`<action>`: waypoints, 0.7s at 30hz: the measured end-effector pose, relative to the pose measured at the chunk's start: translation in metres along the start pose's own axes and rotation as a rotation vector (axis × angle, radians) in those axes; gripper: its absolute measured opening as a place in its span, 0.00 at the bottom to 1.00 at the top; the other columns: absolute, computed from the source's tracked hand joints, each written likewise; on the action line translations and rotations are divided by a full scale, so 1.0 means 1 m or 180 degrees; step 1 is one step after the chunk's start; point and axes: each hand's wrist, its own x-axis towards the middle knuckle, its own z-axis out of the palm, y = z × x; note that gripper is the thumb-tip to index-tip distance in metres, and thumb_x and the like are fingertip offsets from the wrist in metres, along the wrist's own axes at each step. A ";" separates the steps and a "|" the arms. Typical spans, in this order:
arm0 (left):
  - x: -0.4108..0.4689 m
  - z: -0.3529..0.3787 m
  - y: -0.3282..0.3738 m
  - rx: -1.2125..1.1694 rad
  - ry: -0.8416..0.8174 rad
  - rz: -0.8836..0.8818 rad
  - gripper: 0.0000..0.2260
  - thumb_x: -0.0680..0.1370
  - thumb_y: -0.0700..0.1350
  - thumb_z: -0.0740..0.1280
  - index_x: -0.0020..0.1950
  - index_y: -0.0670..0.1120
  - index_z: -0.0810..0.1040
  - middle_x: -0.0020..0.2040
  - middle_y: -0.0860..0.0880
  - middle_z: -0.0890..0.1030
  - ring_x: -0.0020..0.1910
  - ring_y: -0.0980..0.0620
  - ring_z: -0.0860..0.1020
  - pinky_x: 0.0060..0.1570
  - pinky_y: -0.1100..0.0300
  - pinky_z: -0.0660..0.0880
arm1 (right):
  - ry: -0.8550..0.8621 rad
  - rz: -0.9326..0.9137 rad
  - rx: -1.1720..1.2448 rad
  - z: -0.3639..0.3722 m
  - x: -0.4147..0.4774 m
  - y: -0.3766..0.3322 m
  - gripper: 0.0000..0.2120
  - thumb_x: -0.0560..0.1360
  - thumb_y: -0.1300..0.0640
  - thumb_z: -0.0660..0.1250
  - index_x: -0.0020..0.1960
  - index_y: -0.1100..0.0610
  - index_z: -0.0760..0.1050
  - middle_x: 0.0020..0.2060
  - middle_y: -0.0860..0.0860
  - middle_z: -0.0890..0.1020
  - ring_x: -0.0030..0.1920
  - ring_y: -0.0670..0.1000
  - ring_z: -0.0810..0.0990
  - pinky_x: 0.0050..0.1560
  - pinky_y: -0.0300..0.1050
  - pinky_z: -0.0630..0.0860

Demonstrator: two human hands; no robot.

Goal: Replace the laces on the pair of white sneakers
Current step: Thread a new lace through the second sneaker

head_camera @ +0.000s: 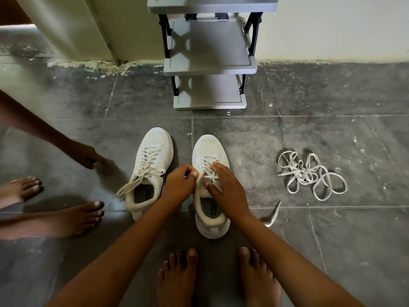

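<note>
The left hand [179,185] pinches a lace [199,181] at the right sneaker's [210,149] left eyelets; the right hand [225,189] presses flat-fingered on its lacing (holding nothing, apparently). The lace runs heelward, nearest the left hand.

Both arms bare, reaching forward and angling in toward each other. Left hand [180,183] curled, thumb and forefinger pinching a lace [199,179]. Right hand [226,187] palm down just beside it, fingers fairly straight, pressing on the lacing of the sneaker [208,145], thumb pointing toward my left hand. Hands nearly touching.
</note>
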 end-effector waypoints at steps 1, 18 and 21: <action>0.000 0.000 0.000 0.0049 -0.0013 0.0009 0.04 0.79 0.43 0.62 0.46 0.45 0.75 0.42 0.48 0.78 0.43 0.48 0.78 0.46 0.54 0.78 | 0.0021 0.0000 0.0002 0.001 0.000 0.001 0.24 0.77 0.51 0.64 0.71 0.55 0.65 0.71 0.49 0.68 0.70 0.48 0.66 0.66 0.42 0.66; 0.010 -0.030 0.054 -0.2137 0.0449 -0.0260 0.11 0.83 0.41 0.51 0.44 0.45 0.69 0.35 0.50 0.80 0.36 0.53 0.80 0.36 0.62 0.77 | 0.0030 0.0185 -0.0083 0.001 -0.002 0.004 0.29 0.77 0.46 0.63 0.74 0.54 0.61 0.73 0.47 0.64 0.71 0.47 0.65 0.68 0.43 0.64; 0.019 -0.055 0.076 -0.3155 0.0623 -0.0057 0.13 0.81 0.37 0.51 0.39 0.47 0.68 0.26 0.53 0.72 0.25 0.56 0.71 0.29 0.62 0.75 | 0.0061 0.0181 -0.0089 0.002 -0.001 0.005 0.29 0.77 0.46 0.63 0.74 0.54 0.61 0.73 0.47 0.65 0.71 0.47 0.65 0.68 0.42 0.64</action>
